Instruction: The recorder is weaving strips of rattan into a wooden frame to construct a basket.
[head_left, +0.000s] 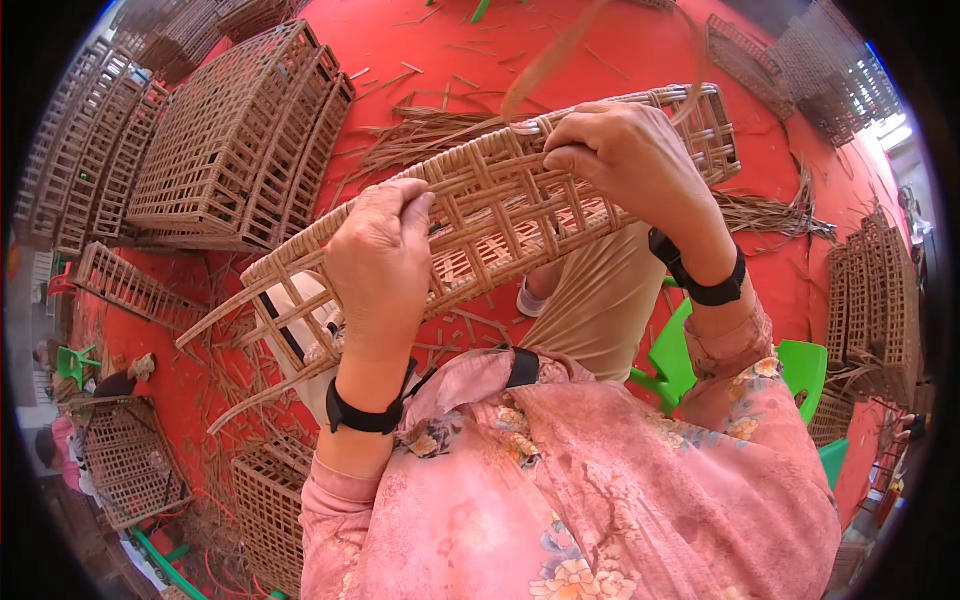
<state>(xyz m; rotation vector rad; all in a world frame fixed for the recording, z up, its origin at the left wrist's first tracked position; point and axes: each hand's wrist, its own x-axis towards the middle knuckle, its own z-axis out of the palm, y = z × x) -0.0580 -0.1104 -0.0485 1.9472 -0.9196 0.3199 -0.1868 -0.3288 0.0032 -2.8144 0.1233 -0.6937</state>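
Observation:
A long, shallow wicker basket (500, 190) with an open lattice side and a wrapped rim lies tilted across my lap. My left hand (375, 265) is closed on its rim, left of the middle, thumb against the fingers. My right hand (630, 155) lies over the rim on the right side. Its thumb and fingertips are pressed together at the lattice, and what they pinch is hidden. A flat brown strip (555, 60) rises in a blurred loop from the rim between my hands. Loose cane ends (215, 318) stick out at the basket's left end.
Stacked wicker baskets (220, 130) stand at the far left, and another stack (872, 300) is at the right. Bundled strips (425, 140) and scraps lie on the red floor (430, 45). A green chair (675, 350) is by my right side. Another person (65, 440) is at the left edge.

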